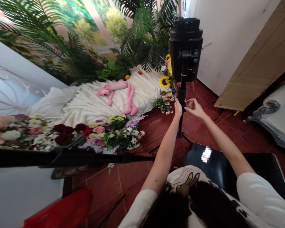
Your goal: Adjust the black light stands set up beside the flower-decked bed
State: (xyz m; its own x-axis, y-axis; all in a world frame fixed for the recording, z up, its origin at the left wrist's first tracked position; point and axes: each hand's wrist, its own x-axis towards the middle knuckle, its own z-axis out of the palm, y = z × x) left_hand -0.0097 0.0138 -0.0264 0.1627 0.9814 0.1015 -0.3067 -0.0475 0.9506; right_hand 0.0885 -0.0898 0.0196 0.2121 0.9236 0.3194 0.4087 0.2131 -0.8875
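Note:
A black studio light [186, 60] stands upright before me on a black light stand [180, 123]. My left hand [178, 108] is closed around the upper part of the stand's pole, just below the lamp. On the right side of the pole, my right hand [196, 108] is held with thumb and fingers apart, the fingertips close to the stand. Whether those fingertips touch it, I cannot tell. The stand's legs spread on the red tiled floor [199, 133].
A black boom arm or pole [97, 157] crosses at left. Flowers [114, 133] edge a white fur cover [85, 98] bearing a pink plush toy [118, 85]. At right are a black table-like surface [256, 167], a wooden board [249, 60] and an ornate seat [280, 107]. Red fabric [61, 209] lies lower left.

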